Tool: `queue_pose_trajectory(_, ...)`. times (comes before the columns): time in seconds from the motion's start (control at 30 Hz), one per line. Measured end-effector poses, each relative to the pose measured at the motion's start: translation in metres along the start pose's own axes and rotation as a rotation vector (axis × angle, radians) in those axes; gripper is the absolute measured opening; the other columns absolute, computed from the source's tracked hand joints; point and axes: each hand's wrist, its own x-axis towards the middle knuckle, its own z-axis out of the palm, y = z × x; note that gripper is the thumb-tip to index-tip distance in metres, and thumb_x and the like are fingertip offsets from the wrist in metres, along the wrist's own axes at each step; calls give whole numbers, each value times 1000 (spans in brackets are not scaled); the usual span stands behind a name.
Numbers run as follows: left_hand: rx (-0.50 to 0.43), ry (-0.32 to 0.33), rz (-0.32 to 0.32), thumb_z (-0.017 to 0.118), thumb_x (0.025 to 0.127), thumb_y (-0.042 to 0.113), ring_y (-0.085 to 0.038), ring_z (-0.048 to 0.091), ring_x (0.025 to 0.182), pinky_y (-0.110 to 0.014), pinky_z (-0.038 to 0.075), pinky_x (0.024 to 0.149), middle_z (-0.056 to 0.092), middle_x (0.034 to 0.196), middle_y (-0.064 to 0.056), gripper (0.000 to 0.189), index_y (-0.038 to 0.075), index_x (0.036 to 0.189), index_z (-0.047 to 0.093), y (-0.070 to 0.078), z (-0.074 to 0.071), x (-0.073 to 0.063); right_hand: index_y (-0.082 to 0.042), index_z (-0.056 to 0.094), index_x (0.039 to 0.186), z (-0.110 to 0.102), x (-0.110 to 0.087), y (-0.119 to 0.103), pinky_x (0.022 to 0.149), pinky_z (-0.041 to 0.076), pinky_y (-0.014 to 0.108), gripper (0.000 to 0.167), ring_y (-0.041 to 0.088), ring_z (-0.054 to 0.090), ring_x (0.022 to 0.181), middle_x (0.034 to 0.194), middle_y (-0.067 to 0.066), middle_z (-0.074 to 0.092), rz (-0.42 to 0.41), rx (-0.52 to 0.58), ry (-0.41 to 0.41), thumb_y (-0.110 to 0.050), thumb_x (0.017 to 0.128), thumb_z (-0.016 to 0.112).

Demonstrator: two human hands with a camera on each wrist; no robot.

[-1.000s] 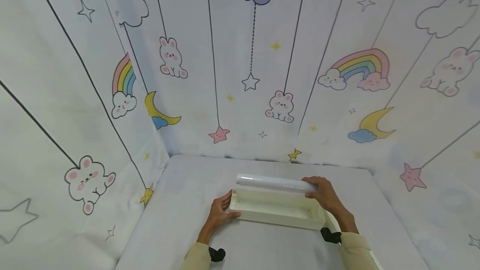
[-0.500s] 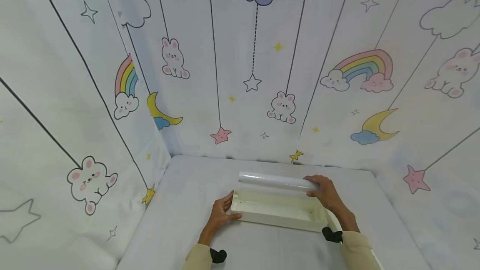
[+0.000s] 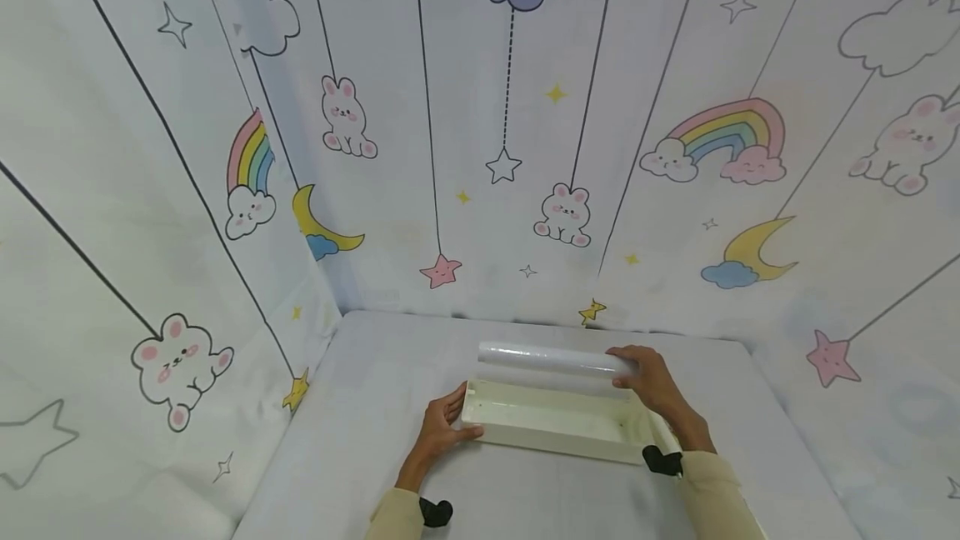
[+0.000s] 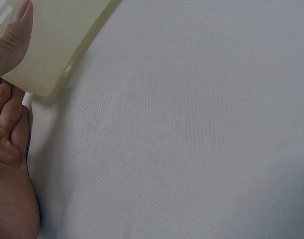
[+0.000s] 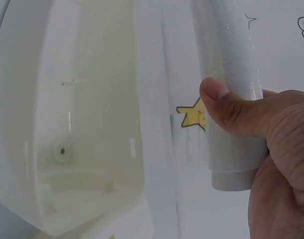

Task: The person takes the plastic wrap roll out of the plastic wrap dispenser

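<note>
A long cream plastic box (image 3: 555, 444) lies with its hollow side up on the white table. My left hand (image 3: 437, 432) grips its left end, thumb on the front wall. In the left wrist view the thumb of the left hand (image 4: 10, 45) presses one face of the box (image 4: 52, 35), fingers beyond its edge. Above and behind the box, my right hand (image 3: 654, 386) holds a roll of clear plastic film (image 3: 551, 359) by its right end. In the right wrist view, thumb and palm of the right hand (image 5: 271, 124) close round the roll (image 5: 231, 55); a short core end sticks out.
A white cloth (image 3: 525, 498) covers the table. Behind it hangs a printed white curtain (image 3: 390, 215) with rabbits, stars and clouds. A pale strip beside the box's right end is partly hidden by the right wrist.
The roll and my right hand have risen very slightly. The left hand keeps its grip on the box, and the view has shifted a little.
</note>
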Motion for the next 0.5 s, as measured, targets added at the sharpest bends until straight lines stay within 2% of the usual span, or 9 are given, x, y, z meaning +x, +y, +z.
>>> queue_pose_trajectory(0.1, 6, -5, 34, 95, 86, 15, -49, 51, 151, -23, 49, 120, 45, 163, -35, 101, -15, 162, 36, -3, -1, 0, 5, 78, 127, 0, 3, 0, 94, 57, 54, 53, 38, 70, 108, 119, 26, 79, -1, 10, -11, 9, 76, 90)
queue_pose_trajectory(0.23, 14, 0, 69, 95, 86, 15, -47, 53, 149, -25, 51, 120, 46, 161, -37, 100, -18, 160, 37, -4, -1, 0, 5, 78, 124, 0, 5, 0, 87, 58, 41, 51, 32, 70, 101, 114, 25, 80, -27, 19, -12, 8, 75, 91)
queue_pose_trajectory(0.37, -6, 3, 43, 96, 85, 12, -51, 50, 150, -36, 50, 123, 45, 162, -36, 100, -17, 160, 37, -1, -1, -1, 5, 79, 122, 2, 7, 3, 86, 55, 36, 50, 28, 69, 99, 112, 24, 80, -28, 12, -6, 7, 74, 92)
queue_pose_trajectory(0.5, -27, 6, 7, 96, 84, 10, -52, 48, 151, -45, 46, 124, 45, 164, -33, 101, -16, 161, 36, 1, 0, 0, 6, 79, 123, 3, 7, 6, 88, 54, 38, 51, 29, 69, 100, 112, 23, 80, -8, 16, -13, 8, 73, 92)
